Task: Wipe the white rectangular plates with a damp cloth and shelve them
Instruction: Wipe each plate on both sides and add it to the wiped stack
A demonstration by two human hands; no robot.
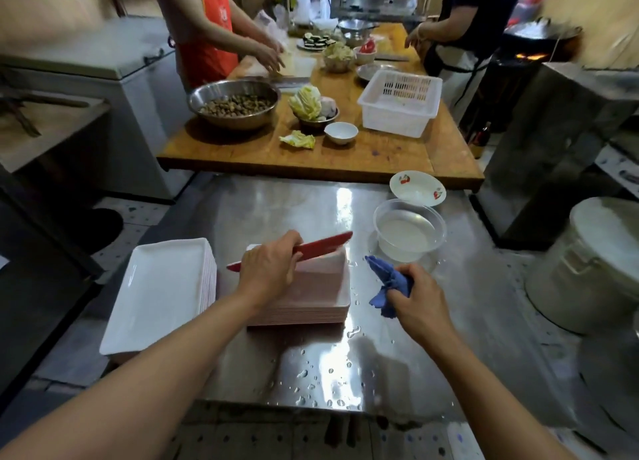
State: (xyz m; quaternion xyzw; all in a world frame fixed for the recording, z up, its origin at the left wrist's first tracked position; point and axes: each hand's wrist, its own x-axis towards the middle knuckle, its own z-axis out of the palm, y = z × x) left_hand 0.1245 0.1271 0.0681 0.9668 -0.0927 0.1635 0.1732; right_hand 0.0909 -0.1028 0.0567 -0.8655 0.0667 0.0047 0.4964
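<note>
The left hand (268, 264) grips a tilted, red-backed plate (311, 248) above the stack (304, 297). The right hand (413, 295), beside the stack, clutches the damp cloth (387, 280). Stiff, probably slippery: hold its rim.

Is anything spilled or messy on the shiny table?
Yes. Water drops are scattered over the steel table, mostly near its front edge and beside the plate stack. They probably came from the wet blue cloth or the water bowl.

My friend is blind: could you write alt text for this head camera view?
A person's left hand lifts a red-backed plate off a stack of plates on a wet steel table, while the right hand grips a blue cloth. More white plates sit at left.
</note>
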